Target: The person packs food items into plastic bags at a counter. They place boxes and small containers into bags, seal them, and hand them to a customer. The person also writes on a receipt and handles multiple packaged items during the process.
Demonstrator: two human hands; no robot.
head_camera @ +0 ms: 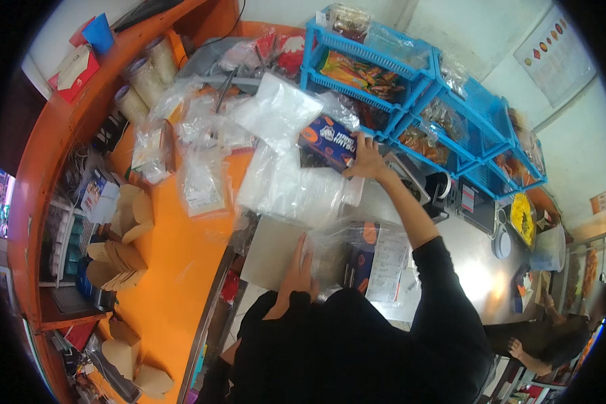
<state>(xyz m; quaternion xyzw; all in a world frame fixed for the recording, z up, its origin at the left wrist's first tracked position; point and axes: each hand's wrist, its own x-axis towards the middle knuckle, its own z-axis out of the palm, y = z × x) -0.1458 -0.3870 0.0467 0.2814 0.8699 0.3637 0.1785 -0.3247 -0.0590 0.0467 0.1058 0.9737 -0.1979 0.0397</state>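
Observation:
My right hand (366,159) grips the near right end of a dark blue printed box (328,141) with orange patches, which lies at the edge of a stack of clear plastic bags (293,187). White plastic sheets (283,108) lie just behind the box. Lower down, my left hand (300,270) rests at a clear plastic bag (325,252) on the metal counter; whether its fingers grip the film cannot be told. A second blue and orange box (362,252) sits to the right of that hand, with a long printed receipt (386,262) beside it.
Blue plastic racks (373,98) with packets stand at the back. Folded kraft paper boxes (116,265) and bagged packets (204,189) lie on the orange counter (171,262) at left. A tray of yellow food (522,219) stands right. Another person's hand (516,347) shows lower right.

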